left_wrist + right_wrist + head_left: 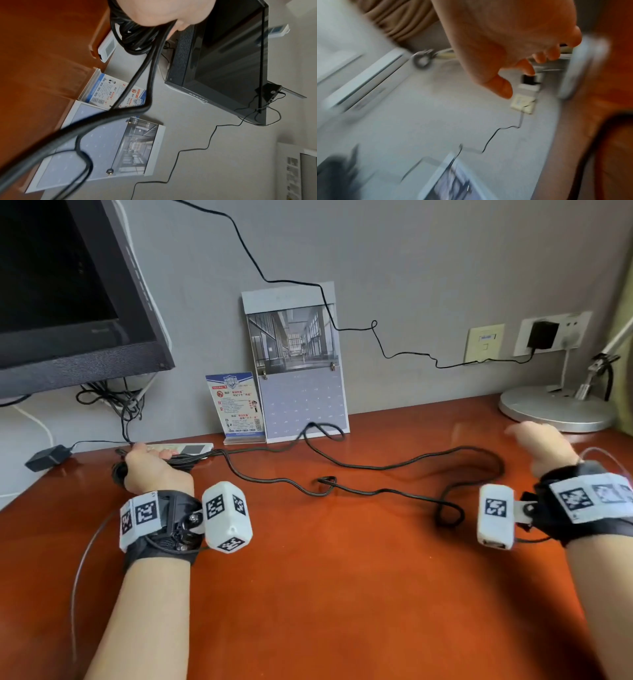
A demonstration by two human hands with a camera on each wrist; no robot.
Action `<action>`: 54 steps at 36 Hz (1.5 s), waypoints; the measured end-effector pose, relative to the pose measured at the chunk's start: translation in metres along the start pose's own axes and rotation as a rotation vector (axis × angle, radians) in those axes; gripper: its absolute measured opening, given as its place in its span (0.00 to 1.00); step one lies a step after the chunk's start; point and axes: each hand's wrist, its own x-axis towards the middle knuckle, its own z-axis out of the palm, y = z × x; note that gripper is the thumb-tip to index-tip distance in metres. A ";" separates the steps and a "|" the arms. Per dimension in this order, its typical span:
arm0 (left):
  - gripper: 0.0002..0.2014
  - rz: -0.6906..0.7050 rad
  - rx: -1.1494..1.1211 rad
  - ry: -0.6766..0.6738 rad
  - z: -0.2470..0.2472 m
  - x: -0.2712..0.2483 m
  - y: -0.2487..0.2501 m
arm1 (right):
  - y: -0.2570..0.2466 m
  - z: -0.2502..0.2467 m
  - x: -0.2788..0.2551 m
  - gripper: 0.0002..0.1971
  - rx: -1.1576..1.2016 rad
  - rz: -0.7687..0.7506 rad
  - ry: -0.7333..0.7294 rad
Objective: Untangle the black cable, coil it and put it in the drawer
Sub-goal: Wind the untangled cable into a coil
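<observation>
A long black cable snakes in loose loops across the red-brown desk. At the far left my left hand grips a bundle of coiled turns of it. In the left wrist view the coil hangs under my palm, and two strands run off it toward the calendar. My right hand hovers above the desk at the right, blurred, fingers loosely spread and holding nothing. The right wrist view shows its fingers empty, with the cable lying below. No drawer is in view.
A monitor hangs at the back left above tangled wires. A white remote, a leaflet stand and a calendar stand at the back. A lamp base sits at the right. A thin wire runs along the wall to a plugged adapter.
</observation>
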 end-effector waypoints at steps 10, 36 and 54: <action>0.16 0.032 -0.035 -0.057 0.013 -0.004 -0.008 | -0.181 0.056 -0.080 0.17 -0.187 -0.479 -0.472; 0.21 -0.201 -0.224 -0.648 0.037 -0.067 0.000 | -0.219 0.093 -0.142 0.10 0.130 -0.946 -0.840; 0.14 -0.563 1.061 -1.909 0.020 -0.188 0.004 | -0.153 -0.021 -0.080 0.08 -0.349 -0.686 -0.736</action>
